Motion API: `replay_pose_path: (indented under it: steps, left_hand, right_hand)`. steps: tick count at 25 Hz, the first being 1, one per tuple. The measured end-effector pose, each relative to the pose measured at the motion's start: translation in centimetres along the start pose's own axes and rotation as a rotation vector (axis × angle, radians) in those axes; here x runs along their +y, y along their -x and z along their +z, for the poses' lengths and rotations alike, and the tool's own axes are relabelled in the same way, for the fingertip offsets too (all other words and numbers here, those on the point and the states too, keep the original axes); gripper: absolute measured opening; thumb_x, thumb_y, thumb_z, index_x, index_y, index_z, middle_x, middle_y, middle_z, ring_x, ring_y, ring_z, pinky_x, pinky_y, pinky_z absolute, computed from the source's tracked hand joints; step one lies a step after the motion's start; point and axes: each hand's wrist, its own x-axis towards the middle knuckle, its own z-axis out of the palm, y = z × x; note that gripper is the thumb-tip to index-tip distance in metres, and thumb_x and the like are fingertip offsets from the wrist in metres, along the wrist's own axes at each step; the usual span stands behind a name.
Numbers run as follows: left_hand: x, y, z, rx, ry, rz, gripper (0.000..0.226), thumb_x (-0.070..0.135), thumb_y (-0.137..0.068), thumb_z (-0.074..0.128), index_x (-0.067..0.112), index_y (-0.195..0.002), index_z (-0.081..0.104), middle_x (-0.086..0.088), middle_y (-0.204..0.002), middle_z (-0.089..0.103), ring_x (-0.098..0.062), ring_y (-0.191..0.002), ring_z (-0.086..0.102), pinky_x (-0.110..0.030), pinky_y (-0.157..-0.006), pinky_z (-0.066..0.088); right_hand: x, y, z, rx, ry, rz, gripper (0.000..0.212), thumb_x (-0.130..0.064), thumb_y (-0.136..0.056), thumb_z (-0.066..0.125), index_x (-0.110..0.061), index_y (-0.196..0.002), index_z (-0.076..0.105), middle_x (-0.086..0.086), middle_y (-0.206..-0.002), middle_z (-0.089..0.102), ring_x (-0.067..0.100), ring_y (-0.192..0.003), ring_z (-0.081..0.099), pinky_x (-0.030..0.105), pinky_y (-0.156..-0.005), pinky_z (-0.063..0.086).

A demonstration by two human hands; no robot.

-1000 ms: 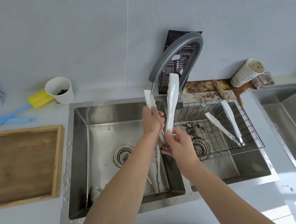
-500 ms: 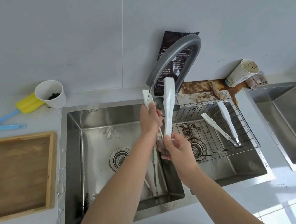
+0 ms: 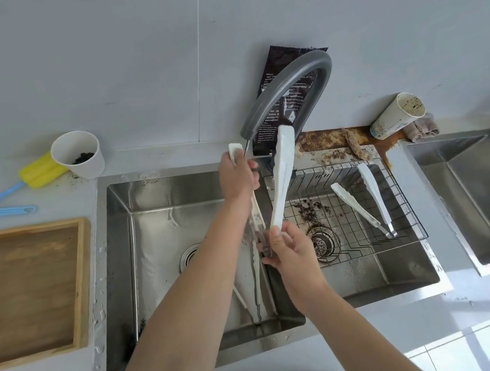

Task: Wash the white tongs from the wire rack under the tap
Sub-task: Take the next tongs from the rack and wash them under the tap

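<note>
White tongs (image 3: 280, 176) stand splayed under the grey curved tap (image 3: 283, 89), over the divider between the two sink basins. My left hand (image 3: 237, 177) grips the left arm of the tongs just below its tip, where a thin stream of water falls from the spout. My right hand (image 3: 289, 249) holds the hinge end low down. A second pair of white tongs (image 3: 365, 201) lies in the wire rack (image 3: 408, 210) over the right basin.
The left basin (image 3: 154, 231) is wet, with another utensil against its right wall. Brown debris lies in the rack and behind it. A paper cup (image 3: 78, 154), yellow brush (image 3: 39, 173) and wooden tray (image 3: 23, 291) sit left; a tipped cup (image 3: 396, 115) right.
My left hand has slid up the left arm of the tongs toward its tip. The right hand keeps hold of the hinge end, and the view shifted slightly right.
</note>
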Motion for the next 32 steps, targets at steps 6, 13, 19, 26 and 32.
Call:
replay_pose_path:
  steps: [6,13,19,26,32]
  left_hand:
    - [-2.0,2.2,0.8,-0.045,-0.084,0.052,0.025,0.031,-0.104,0.042,0.011,-0.106,0.057,0.004,-0.062,0.050,0.002,-0.037,0.042,-0.013,-0.037,0.035]
    - [0.5,0.4,-0.3,-0.005,0.003,0.042,0.019,0.025,-0.103,0.044,0.009,-0.101,0.054,0.000,-0.067,0.052,-0.006,-0.042,0.039,-0.018,-0.038,0.029]
    - [0.5,1.3,-0.3,0.015,0.045,0.071,0.020,0.025,-0.104,0.041,0.009,-0.099,0.050,0.002,-0.065,0.046,-0.005,-0.044,0.038,-0.017,-0.039,0.031]
    - [-0.4,2.7,-0.7,-0.080,0.033,0.017,0.023,0.027,-0.104,0.042,0.010,-0.099,0.055,0.005,-0.058,0.044,-0.003,-0.038,0.035,-0.016,-0.035,0.029]
    - [-0.1,1.9,-1.0,-0.027,-0.002,-0.126,0.027,0.027,-0.102,0.044,0.011,-0.084,0.056,0.004,-0.056,0.047,-0.005,-0.036,0.034,-0.018,-0.034,0.026]
  right_hand:
    - [-1.0,-1.2,0.4,0.064,-0.073,-0.050,0.015,-0.020,-0.101,0.052,-0.014,-0.088,0.058,0.000,-0.075,0.065,0.012,-0.069,0.059,0.026,-0.065,0.049]
    - [0.9,0.5,0.3,0.009,-0.088,0.004,0.015,-0.024,-0.098,0.055,-0.013,-0.093,0.061,0.001,-0.083,0.069,0.012,-0.075,0.062,0.027,-0.068,0.052]
    - [-0.2,-0.2,0.5,0.045,-0.149,0.003,0.014,-0.021,-0.099,0.054,-0.014,-0.090,0.061,-0.005,-0.077,0.067,0.011,-0.078,0.063,0.025,-0.072,0.051]
    - [-1.3,-0.3,1.5,0.035,-0.269,0.012,0.019,-0.016,-0.102,0.047,-0.010,-0.088,0.057,-0.005,-0.070,0.065,0.010,-0.070,0.066,0.031,-0.077,0.056]
    - [0.0,0.8,1.5,0.038,-0.184,0.034,0.019,-0.017,-0.102,0.047,-0.010,-0.088,0.057,-0.007,-0.074,0.069,0.014,-0.071,0.061,0.030,-0.070,0.053]
